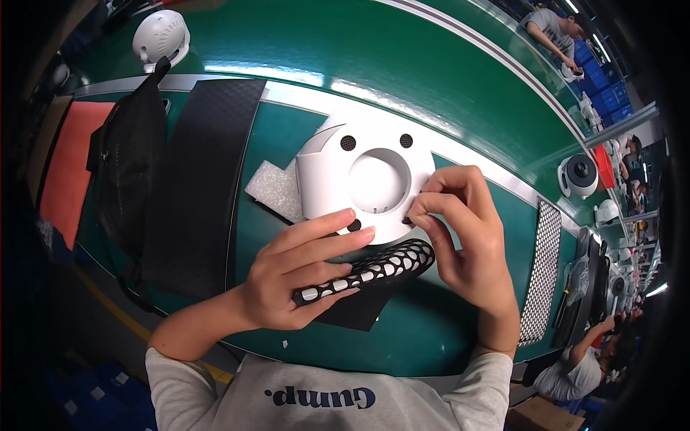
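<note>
"Where's the white round housing (325, 179) from where you're standing?"

"Midway along the bench (431, 334), up toward the far edge, lying with its big round hole facing up. Three black mesh discs (348, 143) show plainly around that hole: two on the far side, one on the near side by the left fingertips."

"And the hands?"

"The left hand (298, 266) has a curved black lattice sheet (388, 269), white showing through its holes, gripped between thumb and fingers. Two of its other fingertips reach onto the housing's near rim. The right hand (463, 233) has thumb and forefinger drawn close together at the rim's near right, by a small dark piece (407, 220). I can't tell whether they're pinching it or pressing it down."

"What else is lying about?"

"A grey foam piece (277, 188) just left of the housing, and a flat black sheet (359, 309) below the left hand, toward the near edge. Over by the left end there's a long dark mat (205, 187), then a black bag (133, 158), then an orange-red sheet (75, 169). Near the right edge lies another lattice strip (540, 273)."
</note>
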Motion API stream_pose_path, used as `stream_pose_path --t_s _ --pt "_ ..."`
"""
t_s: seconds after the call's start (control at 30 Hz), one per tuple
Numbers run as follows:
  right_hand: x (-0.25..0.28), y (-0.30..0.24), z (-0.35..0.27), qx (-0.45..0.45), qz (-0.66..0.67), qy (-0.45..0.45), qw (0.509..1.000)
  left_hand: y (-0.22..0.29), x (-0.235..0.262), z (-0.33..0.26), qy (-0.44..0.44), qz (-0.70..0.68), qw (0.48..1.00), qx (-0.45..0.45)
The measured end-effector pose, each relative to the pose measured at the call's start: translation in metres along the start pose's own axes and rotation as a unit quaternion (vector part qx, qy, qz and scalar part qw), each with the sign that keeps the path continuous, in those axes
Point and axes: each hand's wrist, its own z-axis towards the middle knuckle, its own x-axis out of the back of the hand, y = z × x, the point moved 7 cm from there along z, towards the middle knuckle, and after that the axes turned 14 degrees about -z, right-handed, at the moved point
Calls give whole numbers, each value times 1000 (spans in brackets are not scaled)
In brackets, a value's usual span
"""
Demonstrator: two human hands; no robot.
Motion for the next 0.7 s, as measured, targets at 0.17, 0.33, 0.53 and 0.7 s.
stream_pose_path --t_s 0.17,0.33,0.53,0.7 --pt "1 -21 -6 185 -224 48 956 -3 9 -1 4 4 1000 4" --pt "1 -28 -16 192 -411 68 888 -4 12 5 -2 -4 1000 -2" --pt "1 49 25 -158 -133 -96 974 -21 8 -2 9 66 997 27" --pt "-55 38 44 -64 352 -296 886 -23 14 -11 41 90 994 48"
